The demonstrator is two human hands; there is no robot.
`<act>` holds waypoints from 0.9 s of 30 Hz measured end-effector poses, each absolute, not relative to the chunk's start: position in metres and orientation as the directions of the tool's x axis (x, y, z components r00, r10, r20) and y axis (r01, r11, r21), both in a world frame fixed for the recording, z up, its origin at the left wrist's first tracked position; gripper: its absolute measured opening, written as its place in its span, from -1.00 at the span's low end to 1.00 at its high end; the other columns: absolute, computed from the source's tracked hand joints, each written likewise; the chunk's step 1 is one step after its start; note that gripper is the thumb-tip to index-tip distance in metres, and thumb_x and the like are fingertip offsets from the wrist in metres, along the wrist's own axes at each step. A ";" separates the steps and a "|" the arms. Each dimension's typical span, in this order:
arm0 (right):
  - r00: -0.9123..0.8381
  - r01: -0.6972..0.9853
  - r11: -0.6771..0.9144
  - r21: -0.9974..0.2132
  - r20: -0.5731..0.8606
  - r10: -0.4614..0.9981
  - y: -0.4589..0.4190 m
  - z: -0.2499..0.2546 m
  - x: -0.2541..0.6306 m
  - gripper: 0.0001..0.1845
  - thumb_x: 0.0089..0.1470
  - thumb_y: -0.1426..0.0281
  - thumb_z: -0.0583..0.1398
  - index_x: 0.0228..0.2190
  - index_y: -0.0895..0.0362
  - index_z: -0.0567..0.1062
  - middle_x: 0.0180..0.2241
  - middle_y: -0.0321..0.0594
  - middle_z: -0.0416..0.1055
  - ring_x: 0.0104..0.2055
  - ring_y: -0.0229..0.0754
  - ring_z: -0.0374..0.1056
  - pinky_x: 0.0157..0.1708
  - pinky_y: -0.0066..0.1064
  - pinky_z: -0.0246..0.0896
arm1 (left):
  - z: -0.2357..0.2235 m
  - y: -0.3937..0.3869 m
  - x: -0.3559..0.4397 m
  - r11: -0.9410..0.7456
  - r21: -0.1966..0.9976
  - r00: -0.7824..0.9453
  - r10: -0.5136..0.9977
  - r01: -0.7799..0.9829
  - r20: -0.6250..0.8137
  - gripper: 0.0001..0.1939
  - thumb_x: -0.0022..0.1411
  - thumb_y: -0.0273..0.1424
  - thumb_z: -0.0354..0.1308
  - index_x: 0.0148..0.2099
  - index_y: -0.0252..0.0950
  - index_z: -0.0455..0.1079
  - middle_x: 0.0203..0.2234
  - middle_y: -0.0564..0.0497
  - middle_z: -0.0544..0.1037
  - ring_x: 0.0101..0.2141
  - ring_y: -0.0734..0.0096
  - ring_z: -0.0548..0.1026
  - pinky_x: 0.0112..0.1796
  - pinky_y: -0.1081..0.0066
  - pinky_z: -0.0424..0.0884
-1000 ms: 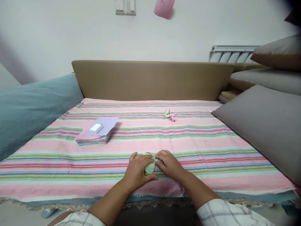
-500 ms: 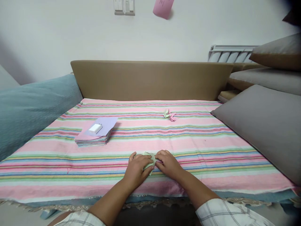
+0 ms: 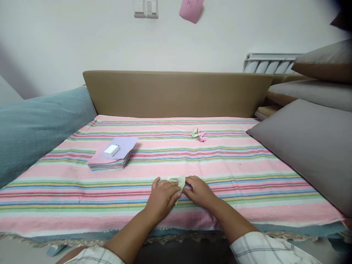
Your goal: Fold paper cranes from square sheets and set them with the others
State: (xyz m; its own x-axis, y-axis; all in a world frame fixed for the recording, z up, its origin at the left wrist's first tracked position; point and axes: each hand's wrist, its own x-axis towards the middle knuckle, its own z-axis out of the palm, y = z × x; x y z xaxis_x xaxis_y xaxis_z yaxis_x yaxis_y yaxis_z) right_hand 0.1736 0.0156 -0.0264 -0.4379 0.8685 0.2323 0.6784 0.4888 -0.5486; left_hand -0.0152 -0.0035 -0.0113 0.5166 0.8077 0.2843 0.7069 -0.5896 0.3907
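A small folded sheet of pale green paper point(image 3: 180, 181) lies near the front of the striped cloth. My left hand point(image 3: 163, 196) rests over its left part, fingers closed and pressing on it, so much of the paper is hidden. At its right edge, my right hand point(image 3: 200, 191) has thumb and forefinger closed on the paper. Further back lie two small folded paper figures, one pale green point(image 3: 195, 132) and one pink point(image 3: 202, 137), touching each other.
On the left a stack of coloured paper point(image 3: 108, 165) carries a white charger block point(image 3: 112, 150). The pink striped cloth point(image 3: 220, 168) covers the surface. Grey cushions point(image 3: 310, 146) are piled at the right, a blue-covered bolster point(image 3: 46, 121) at the left, and a brown backrest point(image 3: 176, 93) behind.
The paper's upper right corner now shows more, standing out between my hands. My right hand has shifted slightly to the right; my left hand has barely moved.
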 end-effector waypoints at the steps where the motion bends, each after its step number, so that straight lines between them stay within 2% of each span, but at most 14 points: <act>1: -0.449 0.664 0.496 -0.560 0.232 0.863 0.015 -0.025 0.175 -0.88 0.01 0.43 0.15 -0.32 0.13 0.42 -0.36 -0.24 0.39 -0.26 -0.17 0.24 -0.24 -0.39 0.08 | -0.011 -0.003 -0.015 -0.585 0.394 0.515 0.811 0.709 0.278 -0.77 0.26 -0.30 -0.01 -0.09 -0.05 0.40 -0.10 0.05 0.51 -0.10 0.29 0.39 0.06 -0.02 -0.06; 7: -0.485 0.581 0.466 -0.667 0.175 0.857 0.013 -0.011 0.183 -0.75 -0.05 0.33 0.22 -0.25 0.09 0.43 -0.33 -0.27 0.41 -0.27 -0.18 0.27 -0.29 -0.42 0.10 | -0.015 -0.003 -0.016 -0.608 0.364 0.526 0.794 0.706 0.306 -0.75 0.26 -0.33 -0.02 -0.05 -0.07 0.38 -0.04 0.02 0.47 -0.10 0.31 0.40 0.06 0.01 -0.03; 11: -0.499 0.536 0.450 -0.714 0.162 0.851 0.012 -0.005 0.185 -0.76 0.00 0.34 0.18 -0.23 0.09 0.42 -0.31 -0.28 0.41 -0.27 -0.21 0.28 -0.30 -0.44 0.11 | -0.018 -0.003 -0.016 -0.641 0.308 0.534 0.762 0.703 0.365 -0.78 0.26 -0.31 0.00 -0.10 -0.08 0.41 -0.03 0.00 0.46 -0.13 0.30 0.43 0.06 0.02 0.00; 17: -0.504 0.550 0.451 -0.702 0.152 0.850 0.013 -0.004 0.185 -0.84 0.03 0.36 0.15 -0.29 0.09 0.42 -0.39 -0.33 0.38 -0.34 -0.24 0.25 -0.35 -0.47 0.08 | -0.021 -0.005 -0.016 -0.677 0.238 0.541 0.713 0.696 0.446 -0.79 0.26 -0.30 -0.01 -0.12 -0.10 0.42 -0.02 -0.03 0.45 -0.10 0.29 0.44 0.07 0.04 0.02; 22: -0.501 0.556 0.452 -0.698 0.152 0.852 0.013 -0.003 0.184 -0.88 0.00 0.37 0.17 -0.34 0.10 0.40 -0.40 -0.33 0.36 -0.34 -0.25 0.25 -0.37 -0.48 0.07 | -0.021 -0.004 -0.016 -0.717 0.203 0.597 0.677 0.667 0.430 -0.80 0.24 -0.33 0.01 -0.11 -0.20 0.37 0.05 -0.09 0.38 -0.05 0.27 0.40 -0.02 0.16 0.17; 25: -0.504 0.540 0.443 -0.716 0.146 0.851 0.013 -0.005 0.186 -0.80 -0.04 0.36 0.21 -0.29 0.10 0.39 -0.36 -0.32 0.38 -0.31 -0.23 0.27 -0.33 -0.47 0.08 | -0.017 -0.004 -0.015 -0.724 0.185 0.627 0.675 0.664 0.390 -0.76 0.21 -0.30 0.05 -0.07 -0.21 0.34 0.07 -0.10 0.35 -0.11 0.22 0.41 -0.10 0.16 0.21; 27: -0.492 0.541 0.418 -0.730 0.128 0.861 0.013 -0.007 0.188 -0.73 -0.06 0.27 0.24 -0.29 0.11 0.39 -0.34 -0.31 0.39 -0.30 -0.22 0.27 -0.33 -0.46 0.10 | -0.014 -0.005 -0.014 -0.728 0.188 0.643 0.676 0.660 0.361 -0.73 0.19 -0.26 0.07 -0.07 -0.20 0.33 0.07 -0.10 0.36 -0.13 0.20 0.40 -0.13 0.16 0.21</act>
State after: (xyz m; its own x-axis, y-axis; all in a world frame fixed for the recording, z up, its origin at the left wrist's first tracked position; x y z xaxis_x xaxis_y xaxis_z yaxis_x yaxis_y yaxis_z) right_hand 0.1877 0.0135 -0.0071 -0.4924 0.8610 0.1277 0.5409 0.4176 -0.7301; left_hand -0.0140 -0.0050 -0.0145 0.6427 0.6758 0.3609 0.6598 -0.7276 0.1875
